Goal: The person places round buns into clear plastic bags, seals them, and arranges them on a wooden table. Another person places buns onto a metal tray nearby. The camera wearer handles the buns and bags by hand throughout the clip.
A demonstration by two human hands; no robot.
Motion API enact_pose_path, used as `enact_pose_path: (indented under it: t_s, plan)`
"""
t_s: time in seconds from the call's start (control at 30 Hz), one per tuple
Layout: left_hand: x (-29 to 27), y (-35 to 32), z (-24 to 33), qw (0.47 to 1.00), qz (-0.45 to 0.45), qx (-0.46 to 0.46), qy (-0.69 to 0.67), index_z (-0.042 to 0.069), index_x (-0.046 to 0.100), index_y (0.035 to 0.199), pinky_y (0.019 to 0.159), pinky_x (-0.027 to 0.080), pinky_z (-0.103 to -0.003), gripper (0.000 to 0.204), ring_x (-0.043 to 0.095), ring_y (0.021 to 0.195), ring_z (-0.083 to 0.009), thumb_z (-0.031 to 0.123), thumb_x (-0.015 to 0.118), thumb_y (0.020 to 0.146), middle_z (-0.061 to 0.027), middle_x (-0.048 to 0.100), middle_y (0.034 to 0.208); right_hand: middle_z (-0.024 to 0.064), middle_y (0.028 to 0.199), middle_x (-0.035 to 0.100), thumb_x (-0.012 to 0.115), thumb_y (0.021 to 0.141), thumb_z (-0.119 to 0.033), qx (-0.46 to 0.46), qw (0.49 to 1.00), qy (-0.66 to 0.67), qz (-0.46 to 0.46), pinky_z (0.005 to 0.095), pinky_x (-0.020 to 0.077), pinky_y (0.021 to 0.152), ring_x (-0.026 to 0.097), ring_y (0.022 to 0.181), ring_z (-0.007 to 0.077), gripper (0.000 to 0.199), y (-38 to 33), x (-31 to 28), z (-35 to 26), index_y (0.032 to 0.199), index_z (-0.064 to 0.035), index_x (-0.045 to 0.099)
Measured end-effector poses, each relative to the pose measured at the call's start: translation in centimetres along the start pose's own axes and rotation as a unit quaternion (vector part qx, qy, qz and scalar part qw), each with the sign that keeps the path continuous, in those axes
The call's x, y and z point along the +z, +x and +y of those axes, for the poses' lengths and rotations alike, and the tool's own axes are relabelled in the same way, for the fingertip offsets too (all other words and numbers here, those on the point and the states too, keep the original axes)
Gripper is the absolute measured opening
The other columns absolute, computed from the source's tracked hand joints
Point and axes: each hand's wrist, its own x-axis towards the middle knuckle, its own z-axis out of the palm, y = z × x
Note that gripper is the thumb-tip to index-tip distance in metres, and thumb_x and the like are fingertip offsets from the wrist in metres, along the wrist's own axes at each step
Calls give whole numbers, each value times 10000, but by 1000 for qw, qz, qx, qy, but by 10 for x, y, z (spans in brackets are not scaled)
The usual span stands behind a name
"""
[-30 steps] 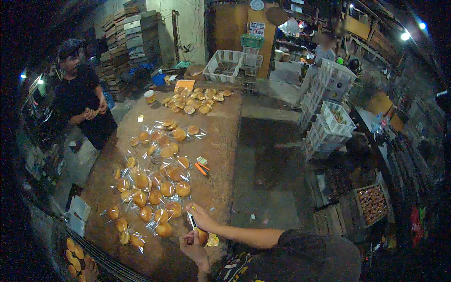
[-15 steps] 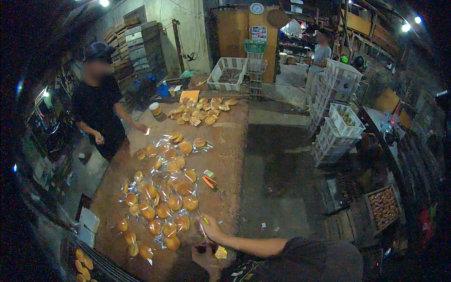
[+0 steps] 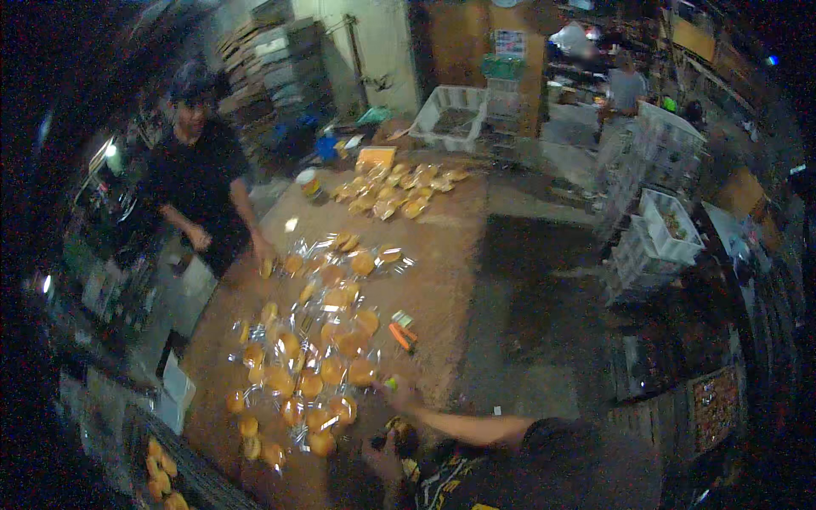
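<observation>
Many round golden buns (image 3: pixel 312 385) in clear plastic wrappers lie loosely across the brown table. My right hand (image 3: pixel 403 397) is stretched to their near right edge, blurred by motion, with its fingers closed around a slim tool (image 3: pixel 391 384) that shows a yellow-green part. Lower down and closer to my body, my left hand (image 3: pixel 384 456) is closed in shadow around something; a brownish rounded shape shows beside its fingers, too blurred to name. Beyond my right hand lie an orange tool (image 3: pixel 403 337) and a small pale green packet (image 3: pixel 401 319).
Across the table at the left, a person in black (image 3: pixel 202 161) reaches to a bun. A second heap of wrapped buns (image 3: pixel 395 189) and a jar (image 3: pixel 308 182) sit at the far end. White crates (image 3: pixel 650 246) stand stacked on the right. A tray (image 3: pixel 716 410) lies at far right.
The view has shifted, moving the scene rightward and slightly up. My right hand has come nearer the buns. The co-worker's hand has left a white slip on the table and moved to a bun.
</observation>
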Motion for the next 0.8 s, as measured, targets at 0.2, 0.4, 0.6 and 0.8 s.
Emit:
enact_pose_path:
  t_s: [0.2,0.4,0.6,0.8]
  plan:
    - [-25,-4,-12,982,46,-171,-68,44,516,1259,933,500,-351,478,605,1050,-199,18,755,846,-89,604,1171,153,1129,638,654,925,-476,-268,879,-358,-166,456,489,869,610,1038,320,480,28,-30,82,1163,-60,630]
    - [-57,-18,-28,967,162,-185,-71,53,470,1321,940,496,-339,523,581,1102,-206,-8,719,866,-80,545,1296,157,1152,633,688,909,-430,-355,822,-420,-148,461,488,884,612,1053,336,468,15,-12,67,1199,-70,611]
    - [-72,-35,-36,937,174,-262,-153,43,483,1319,923,500,-304,466,577,1123,-205,7,677,897,-119,566,1266,144,1178,650,672,933,-459,-217,909,-122,-333,472,499,888,637,1024,331,550,-4,13,-4,1304,-66,568]
    - [-67,-8,0,940,108,-213,-243,39,445,1385,919,500,-347,490,592,1146,-235,64,654,943,-144,590,1270,150,1208,669,649,960,-479,-91,807,-98,-575,392,517,905,643,1053,237,557,-43,-5,-68,1326,-64,583]
